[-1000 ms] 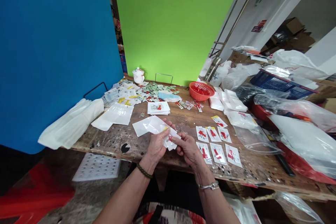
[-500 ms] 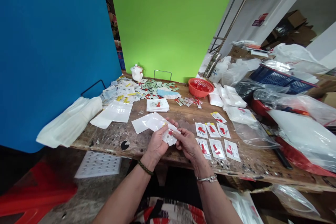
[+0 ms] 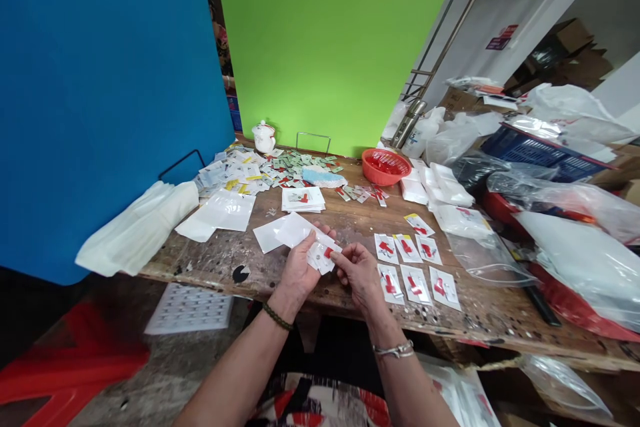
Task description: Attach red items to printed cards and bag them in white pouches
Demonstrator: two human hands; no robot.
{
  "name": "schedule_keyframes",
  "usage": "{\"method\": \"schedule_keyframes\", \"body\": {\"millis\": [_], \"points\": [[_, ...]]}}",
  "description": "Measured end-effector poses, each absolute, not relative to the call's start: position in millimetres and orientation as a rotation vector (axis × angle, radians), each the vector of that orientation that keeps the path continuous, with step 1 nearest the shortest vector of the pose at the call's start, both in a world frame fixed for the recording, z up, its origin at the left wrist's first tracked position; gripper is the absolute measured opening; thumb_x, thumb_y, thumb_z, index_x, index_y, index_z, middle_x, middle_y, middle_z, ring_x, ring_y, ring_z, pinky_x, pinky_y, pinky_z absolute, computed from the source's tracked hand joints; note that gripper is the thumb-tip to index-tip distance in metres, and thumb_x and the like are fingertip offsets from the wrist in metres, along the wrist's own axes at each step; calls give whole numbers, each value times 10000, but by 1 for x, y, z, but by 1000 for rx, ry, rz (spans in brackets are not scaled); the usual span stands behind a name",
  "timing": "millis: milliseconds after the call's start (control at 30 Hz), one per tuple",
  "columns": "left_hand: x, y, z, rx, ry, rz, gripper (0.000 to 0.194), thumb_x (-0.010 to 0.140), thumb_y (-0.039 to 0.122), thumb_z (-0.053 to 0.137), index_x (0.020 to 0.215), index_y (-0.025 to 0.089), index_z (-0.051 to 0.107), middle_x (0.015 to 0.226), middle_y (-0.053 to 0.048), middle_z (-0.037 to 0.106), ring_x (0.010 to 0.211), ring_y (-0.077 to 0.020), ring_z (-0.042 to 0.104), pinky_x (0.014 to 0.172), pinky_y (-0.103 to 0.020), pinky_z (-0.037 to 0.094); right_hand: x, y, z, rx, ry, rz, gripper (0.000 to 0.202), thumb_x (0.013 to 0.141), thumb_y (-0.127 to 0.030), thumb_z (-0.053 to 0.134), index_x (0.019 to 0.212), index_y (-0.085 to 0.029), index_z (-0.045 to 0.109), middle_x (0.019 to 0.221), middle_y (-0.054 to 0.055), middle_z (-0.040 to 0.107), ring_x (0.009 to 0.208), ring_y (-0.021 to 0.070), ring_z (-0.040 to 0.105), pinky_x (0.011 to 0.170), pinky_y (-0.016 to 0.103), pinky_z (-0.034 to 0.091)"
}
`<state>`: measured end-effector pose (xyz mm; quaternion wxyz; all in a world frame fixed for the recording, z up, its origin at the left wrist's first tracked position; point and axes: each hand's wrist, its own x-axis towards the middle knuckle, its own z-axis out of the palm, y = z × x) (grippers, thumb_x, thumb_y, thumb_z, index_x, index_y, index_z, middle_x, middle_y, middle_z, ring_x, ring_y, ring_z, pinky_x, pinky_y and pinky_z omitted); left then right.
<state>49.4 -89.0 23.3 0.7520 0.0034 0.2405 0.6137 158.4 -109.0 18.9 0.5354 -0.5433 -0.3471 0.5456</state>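
My left hand (image 3: pixel 299 272) grips a small clear-and-white packet (image 3: pixel 319 256) between thumb and fingers, above the table's front edge. At the packet's right side, my right hand (image 3: pixel 362 275) has thumb and forefinger pinched by a small red piece (image 3: pixel 328 252); whether that piece is inside the packet is unclear. Blank white bags (image 3: pixel 293 230) lie just beyond my left hand. To the right, several flat packets with red pieces (image 3: pixel 414 285) are set out in rows. A stack of white packets (image 3: pixel 303 207) sits farther back, with a red-and-grey piece showing on top.
Loose green and red cards (image 3: pixel 295 163) are heaped at the back beside a light blue cloth (image 3: pixel 323 178). A red basket (image 3: pixel 385 167) and a lidded white cup (image 3: pixel 263 137) stand there too. Plastic bags (image 3: pixel 575 260) and a blue crate (image 3: pixel 543 147) crowd the right side.
The right fingers have shifted slightly at the packet's edge, by the red piece. The left hand keeps its hold. The whole view has moved a little.
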Motion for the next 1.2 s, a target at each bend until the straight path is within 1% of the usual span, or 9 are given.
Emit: {"method": "schedule_keyframes", "body": {"millis": [100, 200, 400, 500, 667, 900, 1033, 1100, 1200], "points": [[49, -87, 22, -11, 527, 1349, 124, 815, 115, 586, 918, 153, 645, 914, -57, 696, 827, -185, 677, 845, -363, 527, 157, -109, 21, -1368, -907, 1199, 413, 520, -478, 814, 589, -193, 524, 425, -63, 506, 335, 65, 423, 302, 178, 264], [48, -86, 19, -33, 528, 1366, 109, 836, 129, 565, 913, 145, 641, 897, -54, 696, 807, -179, 676, 838, -366, 533, 156, -112, 25, -1373, -960, 1219, 366, 594, -518, 750, 663, -182, 621, 490, -15, 584, 386, 98, 482, 365, 217, 371], [51, -86, 20, -64, 471, 1366, 108, 860, 140, 524, 873, 146, 631, 854, -55, 689, 788, -176, 671, 812, -350, 544, 153, -116, 25, -1362, -1161, 857, 193, 717, -393, 689, 740, -214, 621, 707, 19, 646, 599, 148, 561, 571, 277, 478], [51, -84, 20, -84, 464, 1369, 120, 874, 153, 506, 854, 149, 624, 828, -49, 679, 768, -170, 665, 799, -347, 545, 153, -120, 26, -1352, -1394, 675, 138, 788, -350, 638, 828, -219, 647, 822, 47, 625, 704, 168, 565, 662, 304, 494], [48, -81, 17, -82, 443, 1371, 91, 864, 172, 531, 846, 149, 617, 824, -43, 667, 760, -171, 655, 819, -364, 535, 157, -129, 30, -1269, -1720, 568, 262, 760, -266, 690, 1016, -214, 662, 1098, 102, 501, 913, 208, 561, 745, 337, 526], [49, -86, 22, -33, 391, 1363, 119, 876, 170, 500, 893, 133, 612, 831, -56, 656, 751, -161, 649, 782, -333, 544, 158, -130, 30, -1176, -1889, 402, 197, 910, -220, 490, 1030, -222, 646, 1072, 96, 561, 1037, 220, 568, 898, 381, 500], [50, -87, 27, -47, 423, 1368, 119, 882, 160, 495, 881, 135, 611, 827, -60, 664, 756, -164, 660, 743, -301, 550, 158, -126, 29, -1215, -1801, 395, 169, 888, -213, 514, 1012, -221, 628, 1016, 82, 592, 947, 206, 588, 849, 378, 510], [49, -87, 29, -57, 435, 1380, 123, 883, 150, 492, 870, 134, 613, 829, -62, 668, 760, -169, 665, 737, -301, 551, 159, -123, 28, -1299, -1622, 480, 150, 830, -253, 597, 972, -206, 611, 976, 69, 588, 768, 167, 588, 710, 334, 534], [49, -87, 30, -66, 441, 1401, 131, 886, 148, 489, 893, 130, 619, 831, -65, 671, 768, -176, 672, 773, -338, 552, 160, -120, 27, -1376, -1251, 840, 339, 717, -360, 709, 969, -192, 556, 889, 34, 597, 545, 104, 535, 473, 252, 485]]}}
